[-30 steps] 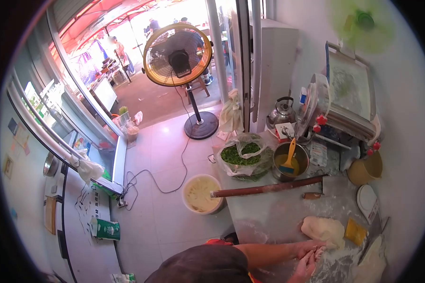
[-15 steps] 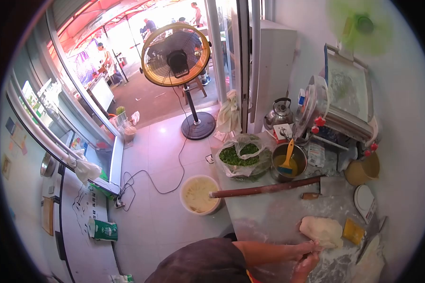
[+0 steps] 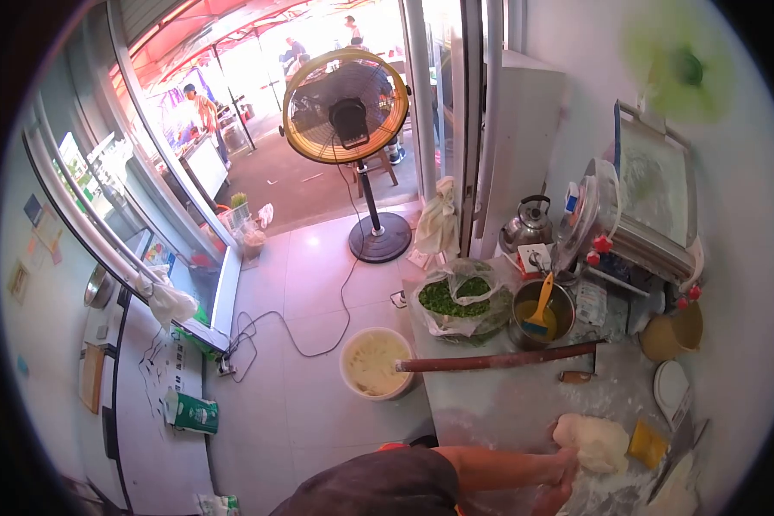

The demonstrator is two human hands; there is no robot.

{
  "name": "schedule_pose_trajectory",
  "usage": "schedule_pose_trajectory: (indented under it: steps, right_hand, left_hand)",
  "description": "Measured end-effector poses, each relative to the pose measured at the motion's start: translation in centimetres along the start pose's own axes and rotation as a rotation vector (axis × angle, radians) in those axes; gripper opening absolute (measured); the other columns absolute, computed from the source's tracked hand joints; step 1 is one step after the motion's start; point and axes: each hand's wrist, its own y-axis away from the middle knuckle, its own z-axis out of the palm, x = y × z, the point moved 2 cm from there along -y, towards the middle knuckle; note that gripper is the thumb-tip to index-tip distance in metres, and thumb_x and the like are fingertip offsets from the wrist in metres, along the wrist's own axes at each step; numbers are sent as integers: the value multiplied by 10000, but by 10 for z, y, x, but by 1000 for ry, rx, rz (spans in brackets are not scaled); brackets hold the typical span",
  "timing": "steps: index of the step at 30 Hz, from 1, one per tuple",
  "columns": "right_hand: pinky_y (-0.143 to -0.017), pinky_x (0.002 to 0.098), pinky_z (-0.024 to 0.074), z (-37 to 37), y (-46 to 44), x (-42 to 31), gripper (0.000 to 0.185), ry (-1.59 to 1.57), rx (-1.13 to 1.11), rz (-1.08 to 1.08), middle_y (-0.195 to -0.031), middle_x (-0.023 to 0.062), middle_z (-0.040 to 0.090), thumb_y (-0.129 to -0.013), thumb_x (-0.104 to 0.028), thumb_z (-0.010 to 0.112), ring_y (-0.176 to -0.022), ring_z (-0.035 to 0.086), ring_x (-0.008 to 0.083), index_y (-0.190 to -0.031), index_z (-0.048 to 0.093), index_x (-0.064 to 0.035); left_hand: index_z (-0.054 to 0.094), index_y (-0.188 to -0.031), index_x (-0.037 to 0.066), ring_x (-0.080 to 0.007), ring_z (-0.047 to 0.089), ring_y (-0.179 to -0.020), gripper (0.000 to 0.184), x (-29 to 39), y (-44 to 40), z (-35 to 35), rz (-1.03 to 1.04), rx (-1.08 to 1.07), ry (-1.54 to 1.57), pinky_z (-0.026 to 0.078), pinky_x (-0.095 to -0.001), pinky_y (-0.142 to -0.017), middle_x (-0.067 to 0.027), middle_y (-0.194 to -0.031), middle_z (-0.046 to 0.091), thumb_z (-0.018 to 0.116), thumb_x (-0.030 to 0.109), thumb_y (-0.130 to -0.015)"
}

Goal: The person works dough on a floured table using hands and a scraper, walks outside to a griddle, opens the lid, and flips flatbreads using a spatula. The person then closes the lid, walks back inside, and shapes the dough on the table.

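A pale lump of dough (image 3: 595, 443) lies on the floured worktop. At its lower left edge is my left hand (image 3: 562, 466), with the fingers curled together and close against the dough. My right hand (image 3: 552, 497) is just below it, nearly touching, its fingers also drawn in. What is between the fingers, if anything, is hidden. To the right of the dough lies a yellow scraper-like piece (image 3: 648, 444). A short wooden handle (image 3: 574, 377) with a flat blade lies farther up.
A long brown rolling pin (image 3: 499, 359) crosses the worktop and overhangs a tub (image 3: 376, 363). Behind it stand a bag of chopped greens (image 3: 456, 297), a pot (image 3: 543, 318) with a brush, and a kettle (image 3: 529, 225). A scale (image 3: 671, 387) sits at right; a fan (image 3: 348, 120) stands by the doorway.
The whole view has shifted slightly to the right and down. My hands have moved a little toward the lower left relative to the dough, which stays on the worktop.
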Motion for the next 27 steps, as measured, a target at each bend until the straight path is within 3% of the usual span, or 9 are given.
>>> schedule_pose_trajectory:
  steps: [10, 16, 20, 24, 27]
  right_hand:
    - [-759, 315, 404, 8, -19, -20, 429, -10, -22, 27, -966, 72, 530, -947, -435, 487, -878, 500, 176, -1123, 536, -47]
    - [-680, 316, 412, 12, -22, -26, 430, -14, -38, 62, -872, 58, 526, -943, -466, 477, -785, 502, 167, -1061, 549, -58]
    - [-628, 316, 418, 10, -19, -19, 437, -17, -36, 71, -809, 49, 524, -941, -487, 470, -724, 503, 162, -1020, 558, -66]
    - [-575, 317, 424, -6, -11, 13, 448, 21, -16, 49, -746, 40, 521, -939, -507, 463, -662, 504, 156, -979, 567, -73]
    - [-536, 317, 428, -10, -14, 38, 459, 296, -22, -92, -698, 34, 519, -938, -523, 457, -616, 505, 152, -949, 573, -79]
  left_hand:
    - [394, -1186, 23, -258, 436, -1020, 504, -17, 17, -5, 98, -170, -308, 352, -350, -829, -150, -1132, 456, 546, 431, -933]
    - [319, -1285, 11, -307, 382, -1145, 603, -14, 23, -9, 533, -97, -844, 305, -390, -938, -194, -1252, 396, 536, 448, -931]
    - [269, -1351, 3, -340, 346, -1229, 674, -14, 21, -1, 720, -69, -1025, 274, -417, -1010, -224, -1332, 356, 529, 459, -930]
    - [218, -1417, -5, -373, 309, -1312, 747, -20, 22, -7, 728, -118, -1093, 243, -444, -1082, -253, -1411, 316, 523, 471, -928]
    - [181, -1466, -11, -398, 282, -1375, 803, -23, 49, -15, 665, -282, -1161, 220, -464, -1137, -275, -1471, 286, 518, 479, -927]
